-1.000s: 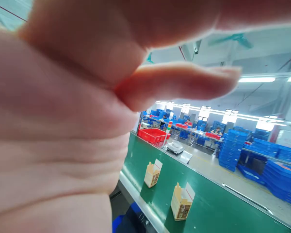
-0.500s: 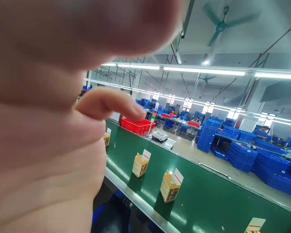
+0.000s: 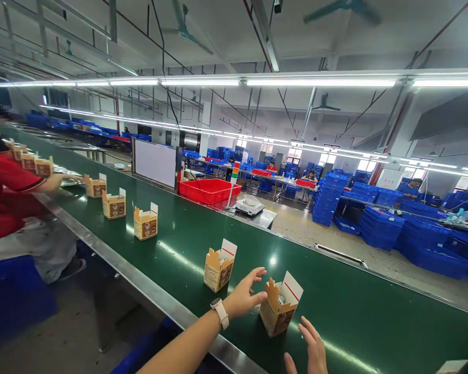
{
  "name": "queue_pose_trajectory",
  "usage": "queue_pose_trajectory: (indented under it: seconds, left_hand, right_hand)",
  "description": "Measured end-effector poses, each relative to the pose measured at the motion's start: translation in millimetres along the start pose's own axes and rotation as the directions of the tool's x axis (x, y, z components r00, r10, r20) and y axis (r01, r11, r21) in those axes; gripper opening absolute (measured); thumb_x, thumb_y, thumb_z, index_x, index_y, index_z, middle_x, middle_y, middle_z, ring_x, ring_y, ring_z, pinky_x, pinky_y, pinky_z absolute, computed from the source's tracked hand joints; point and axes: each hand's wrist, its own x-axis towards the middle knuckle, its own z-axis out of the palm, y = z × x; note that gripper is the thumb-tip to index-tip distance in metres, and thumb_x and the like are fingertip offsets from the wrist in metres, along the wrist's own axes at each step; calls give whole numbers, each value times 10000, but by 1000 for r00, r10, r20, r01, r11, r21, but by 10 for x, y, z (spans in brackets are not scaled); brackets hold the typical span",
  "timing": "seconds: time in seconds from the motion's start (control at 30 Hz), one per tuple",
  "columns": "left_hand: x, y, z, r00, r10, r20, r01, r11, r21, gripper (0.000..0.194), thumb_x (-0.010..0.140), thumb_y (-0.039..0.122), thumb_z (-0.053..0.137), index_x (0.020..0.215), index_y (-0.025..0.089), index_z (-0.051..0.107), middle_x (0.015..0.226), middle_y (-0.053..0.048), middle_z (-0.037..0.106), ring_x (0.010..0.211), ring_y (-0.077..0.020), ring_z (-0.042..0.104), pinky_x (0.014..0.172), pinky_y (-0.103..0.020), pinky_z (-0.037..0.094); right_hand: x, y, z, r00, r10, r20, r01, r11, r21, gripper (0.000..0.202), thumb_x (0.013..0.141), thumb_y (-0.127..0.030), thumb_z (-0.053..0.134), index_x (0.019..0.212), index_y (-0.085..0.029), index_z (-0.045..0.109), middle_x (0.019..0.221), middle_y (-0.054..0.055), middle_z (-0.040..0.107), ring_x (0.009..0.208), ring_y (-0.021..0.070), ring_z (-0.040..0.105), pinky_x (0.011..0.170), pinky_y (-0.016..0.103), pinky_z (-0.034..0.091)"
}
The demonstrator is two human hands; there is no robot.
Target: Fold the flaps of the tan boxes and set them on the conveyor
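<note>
A small brown carton (image 3: 276, 313) with its white flap raised stands on the green conveyor belt (image 3: 359, 311), between my two hands. My left hand (image 3: 244, 297), with a pale watch (image 3: 220, 313) on its wrist, reaches to the carton's left side, fingers apart and nothing in them. Whether its fingertips touch the cardboard I cannot tell. At the carton's right, my right hand (image 3: 310, 347) is spread with a gap to the box, its lower part cut off by the frame edge. Something silvery shows inside the carton. Just left stands another open carton (image 3: 217, 271).
More open cartons (image 3: 145, 223) line the belt to the left, where a co-worker in a red shirt (image 3: 8, 182) reaches over it. Across the belt are a red bin (image 3: 206, 191), a scale (image 3: 249, 205) and stacked blue crates (image 3: 327, 200). A metal rail (image 3: 171, 298) edges the near side.
The hand that filled the left of the view has gone from the lens. Both my hands are now low around the nearest carton. The view has turned left, showing the co-worker and more cartons.
</note>
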Motion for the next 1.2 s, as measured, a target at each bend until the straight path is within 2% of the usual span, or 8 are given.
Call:
queue_pose_trajectory:
  seconds: [0.17,0.3,0.53,0.67,0.77,0.83,0.97,1.2]
  left_hand:
    - [115,-369,269,941,192,279,-183,981,-58,916,728,708,562,1441,183,325,1499,-154,327,1364,-336,317,1096,-475,282]
    - [195,-309,456,907,330,261,-355,933,54,679,827,656,462,1363,239,478,1447,-92,433,1369,-297,317,1145,-430,181]
    - [221,-143,833,955,267,129,-263,963,-53,406,846,551,495,1034,257,701,1155,-71,658,1198,-280,475,1123,-407,242]
    - [235,-157,1095,980,192,-53,-198,970,-143,215,832,368,557,941,206,649,1058,-94,642,1091,-258,528,1069,-427,330]
    - [303,-159,1237,968,-106,-226,3,910,-414,544,708,186,664,1202,203,436,1280,-131,496,1122,-236,530,985,-394,424]
    - [373,-129,1281,942,-318,-107,200,789,-581,707,655,102,671,1257,203,315,1298,-155,464,1082,-230,561,925,-383,465]
    - [508,-29,1331,870,-459,181,464,636,-616,521,642,42,657,1092,152,419,1054,-111,596,931,-220,620,886,-383,481]
    - [629,103,1522,809,-549,209,567,636,-524,408,634,-1,660,970,143,478,916,-71,628,950,-249,620,880,-390,480]
  right_hand:
    - [130,99,425,999,39,23,-37,997,-68,597,910,-419,504,1449,-247,317,1406,121,420,1275,382,398,946,576,441]
    - [351,284,301,996,85,-12,-84,994,67,503,912,-438,516,1366,-231,448,1332,120,499,1224,362,454,948,585,416]
    - [510,200,111,967,255,0,-248,939,238,379,879,-543,495,811,-228,694,898,82,658,1066,323,525,954,547,395]
    - [461,138,202,785,604,-136,-527,767,365,383,775,-574,593,726,-194,586,973,109,593,992,291,556,878,447,459]
    - [481,182,213,552,829,-85,-682,508,526,459,628,-562,673,856,-210,489,937,79,566,887,261,595,727,369,521]
    - [519,234,160,464,885,38,-724,354,592,555,557,-517,700,952,-217,452,909,56,575,846,248,610,674,339,536]
    - [572,345,4,442,867,232,-746,211,631,583,505,-425,715,988,-208,473,946,62,614,855,252,627,677,331,554]
    - [517,514,-15,383,890,246,-764,155,626,560,480,-379,725,952,-213,472,849,42,618,732,250,637,577,326,548]
